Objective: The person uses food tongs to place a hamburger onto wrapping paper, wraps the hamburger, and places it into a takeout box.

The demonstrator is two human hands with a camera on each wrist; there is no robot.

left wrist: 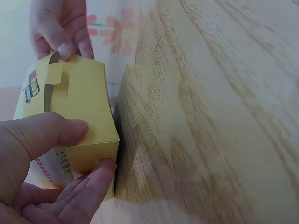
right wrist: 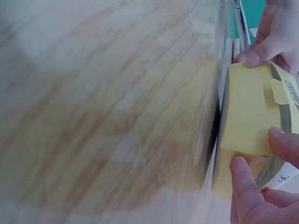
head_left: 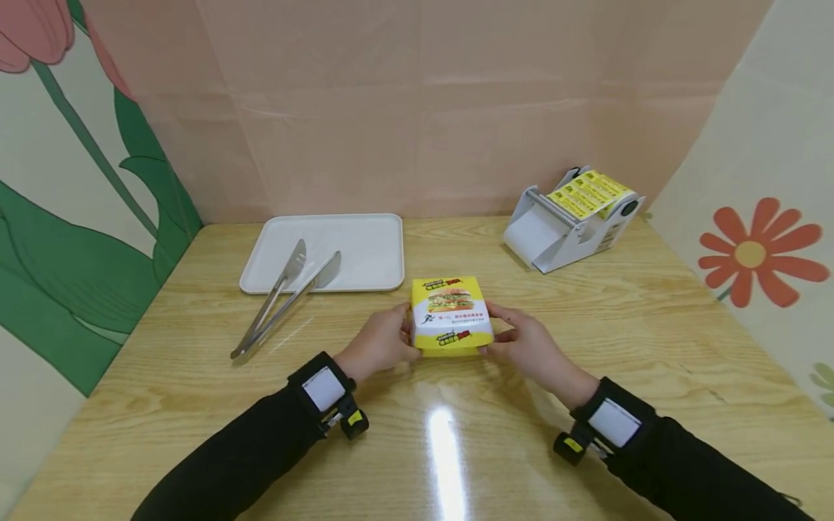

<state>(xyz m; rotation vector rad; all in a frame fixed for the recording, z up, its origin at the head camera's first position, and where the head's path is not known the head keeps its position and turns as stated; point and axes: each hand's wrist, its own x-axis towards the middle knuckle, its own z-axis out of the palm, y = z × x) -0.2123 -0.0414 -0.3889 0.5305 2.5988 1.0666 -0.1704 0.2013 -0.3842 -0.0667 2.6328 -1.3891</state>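
A yellow-and-white burger box (head_left: 451, 318) with a burger picture on its lid is at the middle of the table. My left hand (head_left: 380, 340) grips its left side, and my right hand (head_left: 526, 341) grips the right. In the left wrist view, the left thumb lies on the box's plain yellow front (left wrist: 91, 105) and the fingers on its side. The right wrist view shows the right thumb and fingers round the other front corner. A small tab (right wrist: 279, 92) sticks out at the lid's front edge, beside a narrow dark gap. Whether the base touches the table cannot be told.
Behind and left stands a white tray (head_left: 371, 253), with metal tongs (head_left: 280, 307) leaning over its front edge onto the wooden table (head_left: 195, 427). A label dispenser (head_left: 554, 231) with a roll of yellow labels (head_left: 589, 194) stands back right. A pinkish sheet (head_left: 417, 108) hangs behind.
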